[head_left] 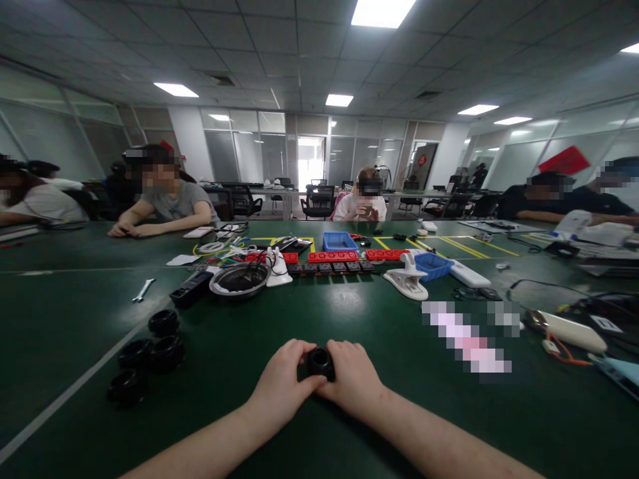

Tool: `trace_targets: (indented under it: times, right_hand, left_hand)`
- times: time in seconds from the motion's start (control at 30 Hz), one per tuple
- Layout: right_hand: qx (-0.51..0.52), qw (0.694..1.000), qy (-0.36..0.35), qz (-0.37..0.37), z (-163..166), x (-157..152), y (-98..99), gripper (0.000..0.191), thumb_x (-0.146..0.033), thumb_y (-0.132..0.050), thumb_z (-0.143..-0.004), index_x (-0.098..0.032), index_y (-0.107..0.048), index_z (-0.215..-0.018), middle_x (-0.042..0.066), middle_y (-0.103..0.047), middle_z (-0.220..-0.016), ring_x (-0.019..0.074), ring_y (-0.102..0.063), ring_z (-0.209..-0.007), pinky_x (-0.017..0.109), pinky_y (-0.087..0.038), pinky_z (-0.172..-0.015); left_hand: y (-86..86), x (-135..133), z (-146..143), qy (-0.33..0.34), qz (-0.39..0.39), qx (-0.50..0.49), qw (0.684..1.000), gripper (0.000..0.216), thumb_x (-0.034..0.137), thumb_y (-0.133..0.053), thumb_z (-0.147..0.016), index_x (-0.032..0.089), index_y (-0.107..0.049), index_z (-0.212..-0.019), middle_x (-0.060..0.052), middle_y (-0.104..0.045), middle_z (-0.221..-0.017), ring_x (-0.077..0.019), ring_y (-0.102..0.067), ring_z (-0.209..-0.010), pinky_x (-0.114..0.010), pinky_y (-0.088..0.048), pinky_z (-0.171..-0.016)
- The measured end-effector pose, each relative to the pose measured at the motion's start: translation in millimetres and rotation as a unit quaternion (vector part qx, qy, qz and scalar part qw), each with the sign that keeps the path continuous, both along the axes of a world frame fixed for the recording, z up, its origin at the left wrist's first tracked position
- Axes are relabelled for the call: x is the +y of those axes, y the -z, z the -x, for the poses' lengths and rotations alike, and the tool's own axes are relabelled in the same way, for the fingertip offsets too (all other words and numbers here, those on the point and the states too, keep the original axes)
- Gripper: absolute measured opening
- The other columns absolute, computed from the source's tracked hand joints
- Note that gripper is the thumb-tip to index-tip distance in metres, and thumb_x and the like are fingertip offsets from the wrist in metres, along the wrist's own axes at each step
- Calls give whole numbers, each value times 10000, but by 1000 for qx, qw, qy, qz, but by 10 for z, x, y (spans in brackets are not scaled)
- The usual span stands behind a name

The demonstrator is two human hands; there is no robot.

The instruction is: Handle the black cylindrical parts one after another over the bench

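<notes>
Both of my hands meet in front of me, low over the green table. Between them is a small black round piece (320, 362) with a hole in its middle, like a toy wheel. My left hand (284, 378) grips its left side, thumb at the near edge and fingers at the far edge. On the opposite side, my right hand (352, 376) has its fingers closed around the piece. Several similar black round pieces (167, 351) lie in a group on the table to the left.
A wrench (144, 291), a metal bowl (238, 295), red strips (333, 257), blue trays (339, 241) and a white clip stand (407, 283) spread across the table (239, 332). Cables and a cream cylindrical device (574, 332) lie right. Other people (170, 193) sit around the far sides.
</notes>
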State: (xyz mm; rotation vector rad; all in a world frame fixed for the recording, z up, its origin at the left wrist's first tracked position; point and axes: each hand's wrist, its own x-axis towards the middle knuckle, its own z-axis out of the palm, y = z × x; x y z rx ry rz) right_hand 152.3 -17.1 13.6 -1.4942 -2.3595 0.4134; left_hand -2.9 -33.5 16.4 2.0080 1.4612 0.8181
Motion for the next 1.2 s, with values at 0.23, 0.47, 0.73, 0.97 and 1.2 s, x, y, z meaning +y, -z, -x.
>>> trace_targets:
  times: [0.23, 0.47, 0.73, 0.97, 1.2]
  right_hand:
    - [44, 990, -123, 56, -176, 107, -91, 490, -317, -748, -604, -197, -571, -1044, 37, -601, -966, 221, -546, -871, 317, -409, -756]
    - [58, 984, -138, 100, -234, 211, -38, 318, -265, -767, -606, -179, -586, -854, -39, -606, -754, 126, -561, -658, 187, -401, -536]
    - [32, 997, -76, 15, -120, 66, -70, 470, -439, -747, -578, -151, -569, -904, 65, -600, -855, 236, -546, -778, 332, -404, -687]
    - [37, 979, -184, 74, -296, 224, -104, 305, -251, -747, -640, -183, -624, -910, -7, -588, -840, 156, -550, -770, 229, -411, -661]
    - [11, 993, -105, 45, -186, 159, -12, 357, -405, -771, -572, -174, -579, -765, -24, -568, -704, 144, -521, -627, 212, -345, -511]
  left_hand:
    - [-86, 54, 102, 100, 17, -10, 995, 343, 155, -612, -722, 212, -578, -1058, -24, -575, -951, -198, -531, -889, -284, -413, -768]
    - [-99, 62, 114, 114, 32, -9, 993, 352, 164, -622, -711, 212, -583, -1058, -23, -581, -946, -194, -539, -872, -276, -415, -750]
    - [-7, 36, 43, 49, 6, -17, 999, 267, 154, -632, -682, 181, -590, -944, -32, -575, -894, -216, -528, -858, -312, -410, -754]
    - [-112, 68, 133, 100, 29, 4, 995, 374, 207, -612, -723, 236, -563, -1093, -39, -587, -1015, -224, -531, -939, -316, -425, -784]
    - [-41, 46, 84, 73, 34, -12, 997, 301, 197, -630, -682, 192, -571, -977, -25, -570, -907, -216, -537, -837, -291, -418, -693]
